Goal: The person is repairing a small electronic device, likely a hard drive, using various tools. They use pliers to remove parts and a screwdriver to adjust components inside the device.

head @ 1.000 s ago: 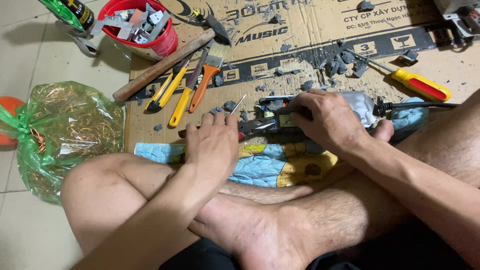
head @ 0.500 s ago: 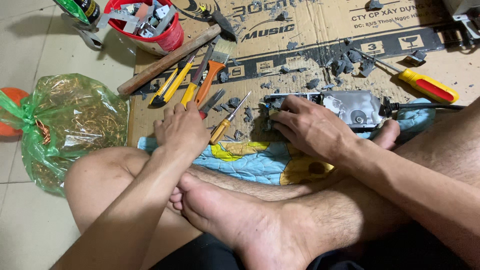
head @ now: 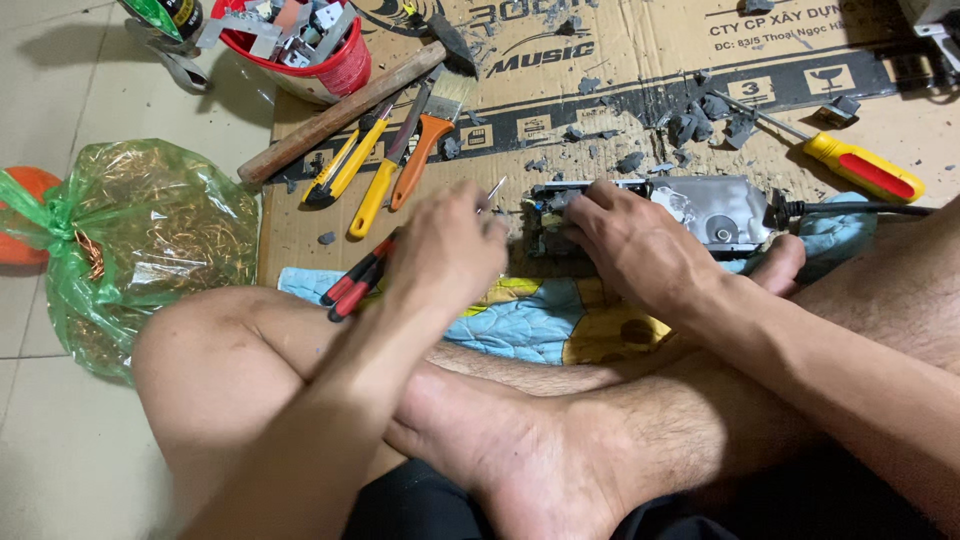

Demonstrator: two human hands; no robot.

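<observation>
Single head view, looking steeply down, close over crossed legs, cardboard sheet (head: 620,110) ahead; left hand (head: 445,250) somewhat blurred.

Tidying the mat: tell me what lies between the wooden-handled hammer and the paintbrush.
In the head view, between the hammer and the orange-handled paintbrush lie a yellow-and-black utility knife and a yellow-handled tool, on the cardboard.

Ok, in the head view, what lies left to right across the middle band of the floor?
Green plastic bag of copper wire scraps → red-handled pliers → left hand → right hand → grey metal device casing → yellow-and-red handled screwdriver.
</observation>
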